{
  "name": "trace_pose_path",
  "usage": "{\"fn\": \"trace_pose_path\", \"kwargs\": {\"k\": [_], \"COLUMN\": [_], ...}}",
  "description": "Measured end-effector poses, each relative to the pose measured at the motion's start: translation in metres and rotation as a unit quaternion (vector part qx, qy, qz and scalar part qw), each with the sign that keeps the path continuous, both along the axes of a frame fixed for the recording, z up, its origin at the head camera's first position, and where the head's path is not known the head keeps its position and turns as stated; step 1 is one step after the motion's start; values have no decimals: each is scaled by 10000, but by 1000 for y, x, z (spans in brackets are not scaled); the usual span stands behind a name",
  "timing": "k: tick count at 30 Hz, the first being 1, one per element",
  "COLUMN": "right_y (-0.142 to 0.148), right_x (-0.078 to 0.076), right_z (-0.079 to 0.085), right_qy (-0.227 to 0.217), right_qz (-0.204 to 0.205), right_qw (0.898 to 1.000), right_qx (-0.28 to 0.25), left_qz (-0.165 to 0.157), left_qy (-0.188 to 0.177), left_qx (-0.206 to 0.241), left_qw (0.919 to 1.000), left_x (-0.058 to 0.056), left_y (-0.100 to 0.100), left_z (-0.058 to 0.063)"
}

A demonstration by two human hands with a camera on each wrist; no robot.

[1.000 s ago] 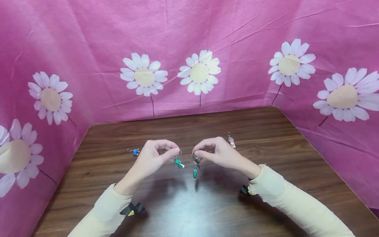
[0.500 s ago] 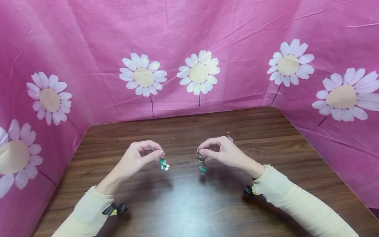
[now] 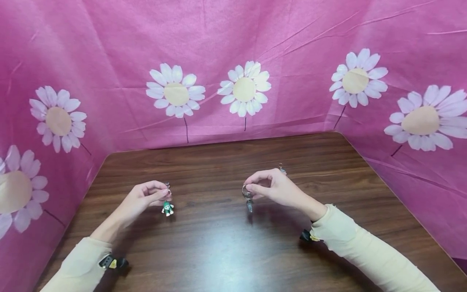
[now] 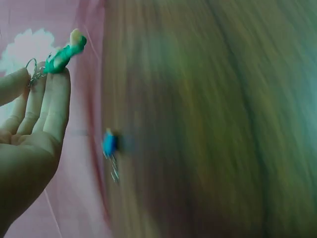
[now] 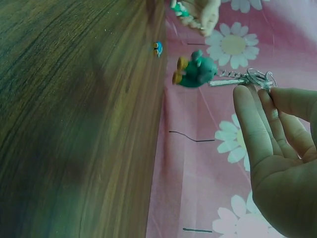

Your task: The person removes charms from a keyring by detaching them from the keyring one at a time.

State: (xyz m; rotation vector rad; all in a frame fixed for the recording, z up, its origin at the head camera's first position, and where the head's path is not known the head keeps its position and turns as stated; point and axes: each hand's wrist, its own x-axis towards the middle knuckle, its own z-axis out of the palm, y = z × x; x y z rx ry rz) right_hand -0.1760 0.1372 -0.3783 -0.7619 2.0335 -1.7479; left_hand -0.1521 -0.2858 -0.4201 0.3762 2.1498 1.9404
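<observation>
My left hand (image 3: 140,201) pinches the ring of a keychain with a small green and white figure (image 3: 168,209), which dangles over the left part of the table. In the left wrist view this green figure (image 4: 62,58) hangs beside the outstretched fingers. Farther right, my right hand (image 3: 273,187) pinches a metal key ring (image 3: 247,191) between thumb and forefinger. From it hang a key (image 5: 225,83) and a teal figure with yellow feet (image 5: 198,70), clear in the right wrist view. Both figures are held above the table.
A blue keychain (image 4: 110,144) lies on the wooden table (image 3: 219,243), mostly hidden behind the left hand in the head view. Another keychain (image 3: 282,170) lies behind the right hand, partly covered. A pink cloth with daisies (image 3: 204,40) surrounds the table's back and sides.
My left hand has moved left, away from the right hand, carrying the green figure keychain. The right hand shifted slightly right, then stayed put while its figure turned on the ring.
</observation>
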Motion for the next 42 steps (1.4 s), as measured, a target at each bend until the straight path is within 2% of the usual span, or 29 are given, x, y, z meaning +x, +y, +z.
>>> {"fn": "trace_pose_path", "kwargs": {"k": [3,7,11,14,17,21,26,35,42], "right_y": [-2,-4,-6,-8,-9,-10,-8,-4,-13], "right_x": [0,-1,-2,-3,-3,-2,0,-2,-4], "right_z": [0,1,2,2,3,5,6,4,1], "right_qy": [-16,-32,14,22,-17,-29,43,19,-8], "right_qz": [24,67,69,56,54,73,117,169,364], "right_qw": [10000,9998,9998,9999,9999,9998,9999,9999,9993], "right_qx": [-67,-172,-171,-132,-119,-155,-109,27,-81], "left_qz": [224,464,766,1036,1169,1063,789,1015,1089], "left_qy": [-95,-292,-477,-474,-405,-441,-756,-892,-740], "left_qx": [50,-195,-642,-1107,-1583,-2068,-2186,-2098,-2136], "left_qw": [9997,9983,9938,9873,9796,9716,9697,9684,9680], "left_x": [-2,-5,-10,-14,-19,-29,-36,-35,-34], "left_y": [-16,-32,-46,-54,-60,-65,-67,-60,-63], "left_z": [-5,-8,-10,-10,-8,-8,-14,-24,-23]}}
